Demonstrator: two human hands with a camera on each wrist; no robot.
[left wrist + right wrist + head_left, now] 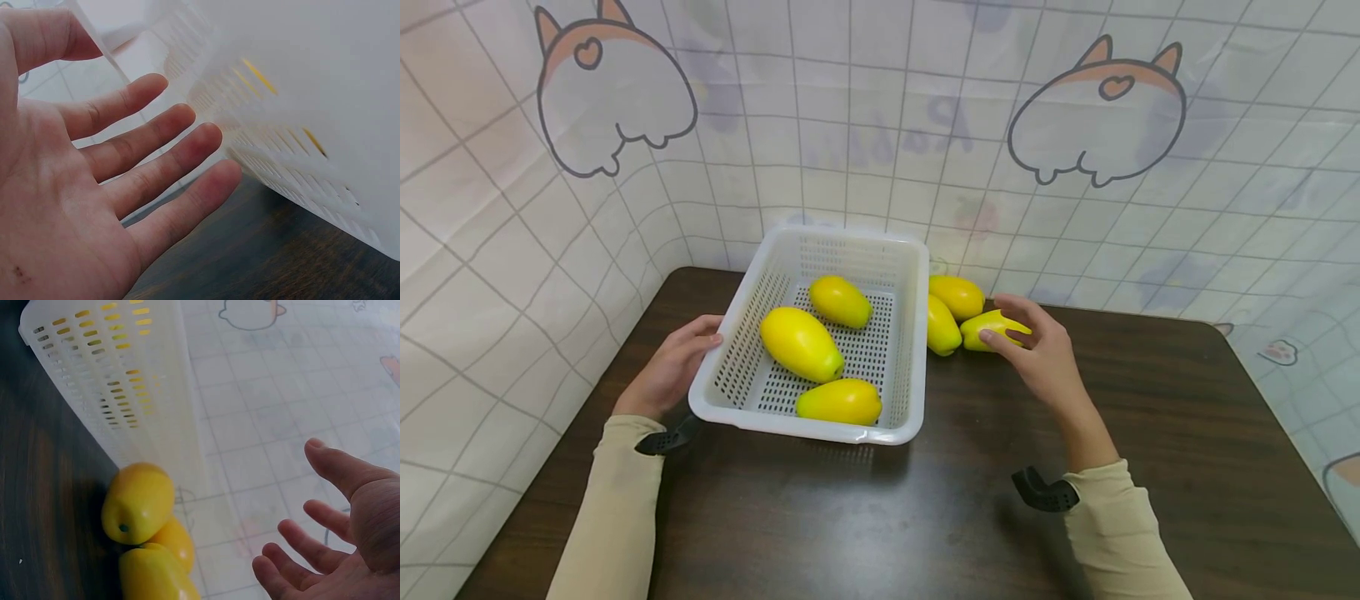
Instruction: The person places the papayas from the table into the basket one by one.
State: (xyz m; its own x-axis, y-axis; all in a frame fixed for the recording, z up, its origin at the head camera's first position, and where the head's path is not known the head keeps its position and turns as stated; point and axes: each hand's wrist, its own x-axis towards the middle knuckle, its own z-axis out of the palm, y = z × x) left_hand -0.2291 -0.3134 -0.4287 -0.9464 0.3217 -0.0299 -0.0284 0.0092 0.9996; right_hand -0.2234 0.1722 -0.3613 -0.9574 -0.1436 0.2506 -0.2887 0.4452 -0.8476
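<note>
Head view: a white plastic basket (pixel 919 350), roundedly rectangular and perforated, holds three inner fruits (pixel 801 343), smooth yellow ovals. Three similar outer fruits (pixel 956 297) cluster to its right, toward the far edge of the dark wood-grained table (pixel 1150 400). The left hand (pixel 672 367) is at the basket's left rim, ungrasping; the right hand (pixel 1037 346) is by the rightmost fruit.

Left wrist view: straight, spread fingers beside the slotted wall.

Right wrist view: fingers parted, holding nothing.
</note>
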